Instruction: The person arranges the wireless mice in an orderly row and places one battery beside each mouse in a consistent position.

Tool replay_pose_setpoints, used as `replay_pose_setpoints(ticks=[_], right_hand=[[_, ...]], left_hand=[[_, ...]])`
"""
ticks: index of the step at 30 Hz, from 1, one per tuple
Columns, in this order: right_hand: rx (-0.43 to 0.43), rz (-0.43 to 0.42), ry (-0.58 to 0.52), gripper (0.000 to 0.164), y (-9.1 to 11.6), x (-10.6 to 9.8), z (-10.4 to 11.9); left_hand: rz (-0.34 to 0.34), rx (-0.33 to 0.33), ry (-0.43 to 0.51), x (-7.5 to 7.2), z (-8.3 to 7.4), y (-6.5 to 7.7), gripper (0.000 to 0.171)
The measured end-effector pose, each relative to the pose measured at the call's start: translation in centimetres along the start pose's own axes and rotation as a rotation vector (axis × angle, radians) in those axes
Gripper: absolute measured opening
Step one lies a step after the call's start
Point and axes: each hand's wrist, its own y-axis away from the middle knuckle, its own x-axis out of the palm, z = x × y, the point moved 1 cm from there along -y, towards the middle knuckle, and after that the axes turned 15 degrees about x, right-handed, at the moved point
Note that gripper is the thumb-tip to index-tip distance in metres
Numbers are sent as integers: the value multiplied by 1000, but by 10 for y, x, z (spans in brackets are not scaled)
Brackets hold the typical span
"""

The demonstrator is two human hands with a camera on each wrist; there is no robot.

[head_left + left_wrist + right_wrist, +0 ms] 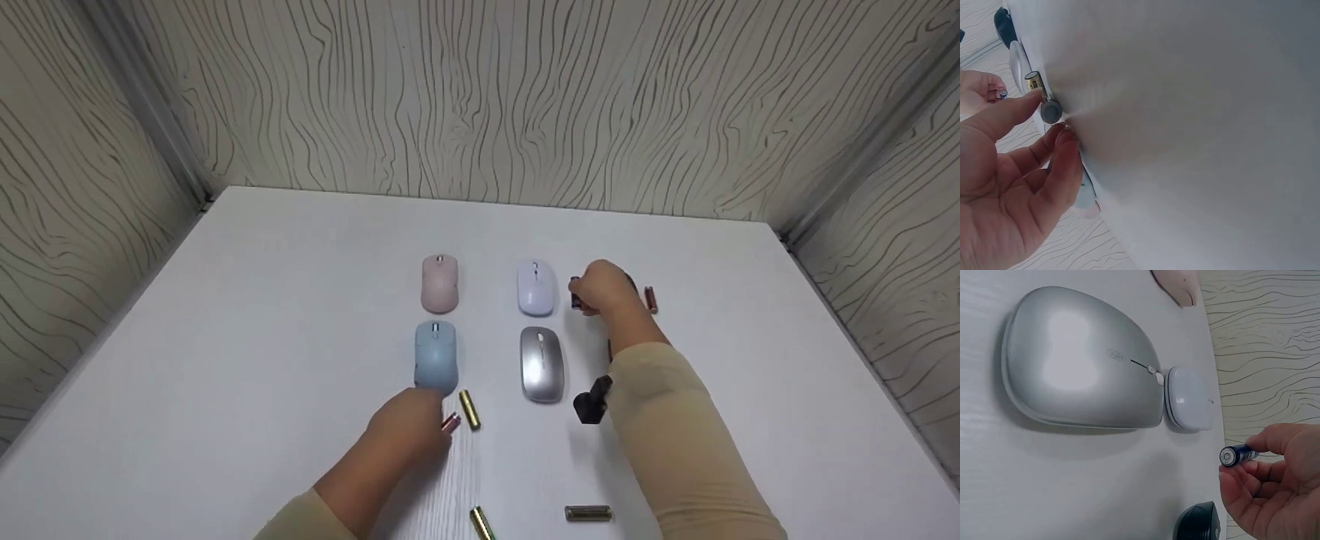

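In the head view my left hand (409, 427) is just below the light blue mouse (436, 356) and holds a reddish battery (451, 423). The left wrist view shows this battery's flat grey end (1051, 112) between thumb and fingers, close to the table. A gold battery (469, 409) lies right beside that hand. At the back right, my right hand (602, 289) pinches a dark blue battery (1235, 455) between thumb and fingers, to the right of the pale lavender mouse (535, 288). The silver mouse (542, 364) lies nearer.
A pink mouse (439, 283) sits behind the blue one. Past my right hand lies a red battery (651, 300). Two more batteries, one gold (482, 523) and one darker (588, 513), are near the front. A dark mouse (1199, 521) shows in the right wrist view.
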Motion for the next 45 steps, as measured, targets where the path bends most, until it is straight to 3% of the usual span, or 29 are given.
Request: replay_pose_setpoints(ticks=[9, 23, 33, 45], right_hand=[[20, 11, 30, 32, -19, 13, 2], [-8, -15, 60, 21, -36, 22, 11], [-14, -8, 75, 19, -42, 26, 11], [-5, 17, 53, 24, -43, 29, 13]], left_hand=[[-3, 26, 38, -3, 2, -1, 14], [3, -4, 18, -3, 5, -4, 22], [12, -39, 47, 0, 6, -6, 19], [-11, 5, 18, -1, 8, -5, 18]])
